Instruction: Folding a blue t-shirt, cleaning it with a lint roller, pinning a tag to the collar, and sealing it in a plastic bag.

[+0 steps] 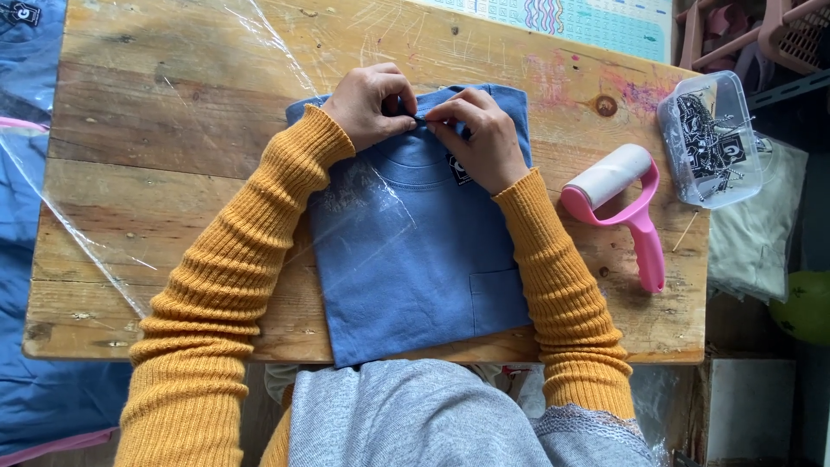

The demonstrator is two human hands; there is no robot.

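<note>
Blue shirt [415,251] collar, both hands' fingers [413,117] pinching

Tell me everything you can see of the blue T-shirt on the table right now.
The blue T-shirt lies folded into a neat rectangle on the wooden table, collar away from the person, its near edge overhanging slightly. It looks like soft cotton knit, with a chest pocket and a small dark tag near the neck. The left hand and right hand both pinch its collar.
</note>
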